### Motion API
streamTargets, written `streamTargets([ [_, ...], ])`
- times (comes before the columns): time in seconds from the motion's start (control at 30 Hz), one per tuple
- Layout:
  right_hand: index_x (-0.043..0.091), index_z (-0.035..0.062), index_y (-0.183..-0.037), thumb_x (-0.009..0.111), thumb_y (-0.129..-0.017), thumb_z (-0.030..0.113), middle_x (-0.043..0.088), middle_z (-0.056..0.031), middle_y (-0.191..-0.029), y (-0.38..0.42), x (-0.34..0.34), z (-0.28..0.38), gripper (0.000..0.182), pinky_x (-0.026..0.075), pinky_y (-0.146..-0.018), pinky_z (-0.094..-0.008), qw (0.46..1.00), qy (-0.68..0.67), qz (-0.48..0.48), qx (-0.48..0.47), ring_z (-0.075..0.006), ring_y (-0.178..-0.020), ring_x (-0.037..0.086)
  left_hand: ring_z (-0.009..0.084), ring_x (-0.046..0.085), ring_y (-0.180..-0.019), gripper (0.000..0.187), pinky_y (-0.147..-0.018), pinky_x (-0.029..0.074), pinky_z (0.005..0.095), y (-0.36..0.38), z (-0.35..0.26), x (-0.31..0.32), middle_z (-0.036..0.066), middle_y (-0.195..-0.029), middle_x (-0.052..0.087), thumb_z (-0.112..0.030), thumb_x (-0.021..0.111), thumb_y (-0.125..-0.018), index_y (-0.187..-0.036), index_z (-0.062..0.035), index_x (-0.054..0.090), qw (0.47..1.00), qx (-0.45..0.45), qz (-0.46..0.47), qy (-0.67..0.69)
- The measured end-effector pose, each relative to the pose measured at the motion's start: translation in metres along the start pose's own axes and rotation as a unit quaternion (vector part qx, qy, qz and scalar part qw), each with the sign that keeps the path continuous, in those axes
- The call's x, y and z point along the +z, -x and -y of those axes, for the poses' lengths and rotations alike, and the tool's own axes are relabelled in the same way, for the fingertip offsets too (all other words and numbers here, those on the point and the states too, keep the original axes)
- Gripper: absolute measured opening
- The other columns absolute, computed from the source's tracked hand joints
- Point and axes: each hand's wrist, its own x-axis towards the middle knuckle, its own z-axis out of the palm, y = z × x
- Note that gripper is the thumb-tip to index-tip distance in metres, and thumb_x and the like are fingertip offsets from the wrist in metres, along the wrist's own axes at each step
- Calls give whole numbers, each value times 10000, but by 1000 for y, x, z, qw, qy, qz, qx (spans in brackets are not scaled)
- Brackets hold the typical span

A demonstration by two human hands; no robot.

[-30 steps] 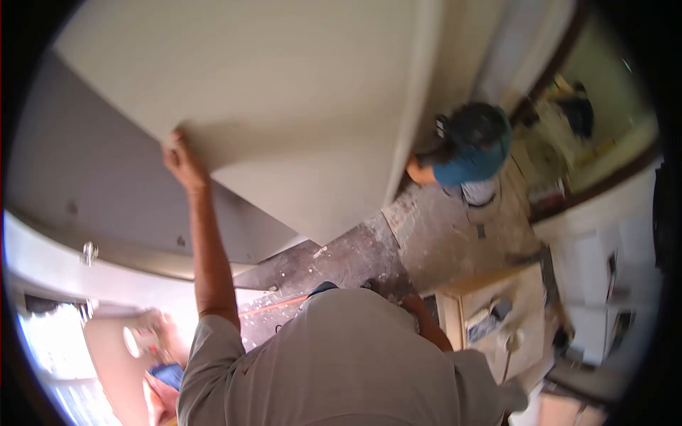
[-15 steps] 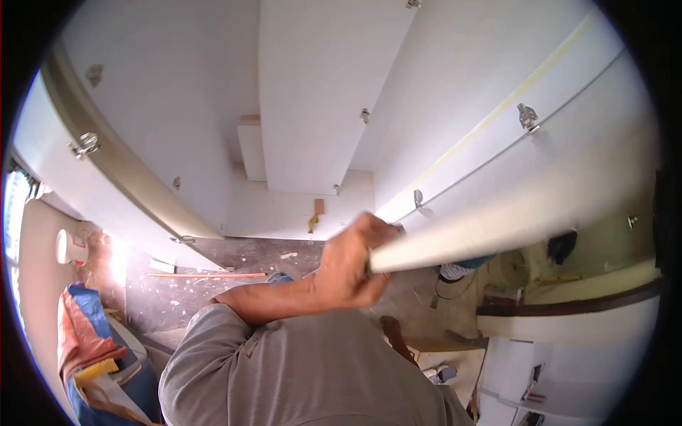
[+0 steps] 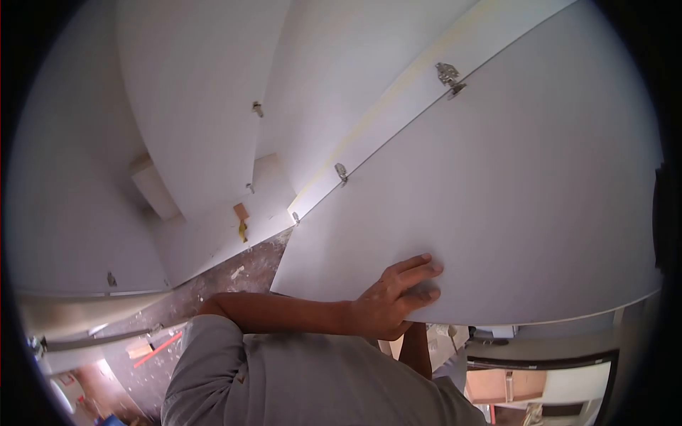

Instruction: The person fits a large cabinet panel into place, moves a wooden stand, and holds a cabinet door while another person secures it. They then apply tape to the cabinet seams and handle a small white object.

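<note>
A large white cabinet door (image 3: pixel 497 184) hangs on metal hinges along the cabinet's edge, its inner face turned toward me. My left hand (image 3: pixel 394 295) lies near the door's free edge, its fingers spread against the white face and nothing held in them. The left forearm crosses in front of my chest. Part of my right forearm (image 3: pixel 417 349) shows below the door edge, while the right hand is hidden. A middle hinge (image 3: pixel 342 173) and an upper hinge (image 3: pixel 449 77) join door and cabinet.
Inside the cabinet stands a white upright panel (image 3: pixel 199 92). A small brown piece with a yellow strip (image 3: pixel 242 226) lies on the cabinet base. A red stick (image 3: pixel 158 350) is on the speckled floor (image 3: pixel 263 259). Behind the door, a dark-framed opening (image 3: pixel 540 362) shows at lower right.
The door has swung from nearly edge-on to broad face-on. My left hand has gone from gripping its edge to lying spread on its face. The view has turned right.
</note>
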Motion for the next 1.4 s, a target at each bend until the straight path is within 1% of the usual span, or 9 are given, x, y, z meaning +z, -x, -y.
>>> streamTargets([
  [0.27, 526, -11, -1340, 768, -831, 382, 581, -158, -1311, 95, 130, 82, 687, 526, -962, -462, 972, -147, 36, -179, -322, -1202, 584, 483, 397, -1377, 638, -1080, 420, 529, -4, 1, 6, 226, -1467, 384, 142, 722, -673, -1226, -76, 490, 1000, 15, 4, 15],
  [0.4, 414, -15, -1419, 785, -813, 310, 467, -188, -1424, 111, 144, 98, 782, 511, -1016, -493, 929, 115, 153, -316, -361, -1274, 520, 476, 397, -1383, 628, -1095, 399, 530, -2, 0, 5, 214, -1466, 396, 131, 716, -686, -1232, -75, 485, 1000, 15, 0, 24],
  [0.47, 410, -17, -1411, 764, -824, 280, 517, -170, -1347, 122, 174, 95, 747, 508, -1010, -436, 910, 261, 10, -321, -293, -1235, 552, 472, 396, -1387, 607, -1097, 394, 531, -3, 0, 3, 209, -1470, 399, 102, 723, -702, -1232, -73, 485, 1000, 13, 0, 18],
  [0.53, 434, -47, -1369, 775, -819, 179, 587, -160, -1239, 117, 195, 97, 686, 534, -956, -395, 876, 364, -28, -315, -260, -1133, 613, 468, 392, -1392, 593, -1096, 391, 531, -3, -1, 2, 204, -1477, 398, 62, 738, -718, -1235, -73, 481, 1000, 9, 1, -2],
  [0.63, 469, -68, -1326, 749, -842, 155, 624, -152, -1179, 112, 218, 92, 602, 533, -952, -414, 924, 269, -57, -265, -278, -1071, 637, 461, 386, -1401, 593, -1094, 389, 530, -6, -3, 0, 205, -1480, 401, 0, 769, -727, -1244, -67, 485, 1000, 15, -14, 12],
  [0.77, 477, -62, -1333, 717, -852, 108, 624, -170, -1190, 112, 211, 80, 564, 531, -951, -431, 931, 237, -44, -273, -293, -1078, 633, 464, 388, -1402, 623, -1093, 387, 531, -5, -3, -4, 213, -1484, 397, -20, 790, -718, -1258, -63, 482, 1000, 18, -18, 18],
  [1.0, 237, -4, -1497, 744, -805, 89, 498, -205, -1353, 106, 194, 64, 863, 476, -1017, -484, 893, 275, -59, -351, -322, -1198, 549, 485, 412, -1365, 735, -1068, 400, 548, 0, 4, -6, 224, -1478, 414, -66, 812, -703, -1349, -85, 462, 999, 29, 5, 24],
  [1.3, 484, -49, -1291, 745, -767, 73, 637, -166, -1149, 105, 228, 83, 598, 545, -890, -411, 925, 229, -4, -303, -277, -1062, 645, 527, 407, -1314, 745, -1081, 378, 591, -4, 1, -4, 271, -1407, 383, -77, 793, -700, -1315, -60, 373, 999, 38, 15, -14],
  [1.4, 485, -51, -1280, 743, -767, 79, 633, -168, -1151, 110, 236, 86, 589, 543, -888, -405, 935, 243, -33, -257, -272, -1057, 643, 546, 412, -1302, 625, -1069, 372, 619, -2, 0, -7, 327, -1469, 368, -107, 632, -913, -1454, 12, 344, 998, 54, -1, 21],
])
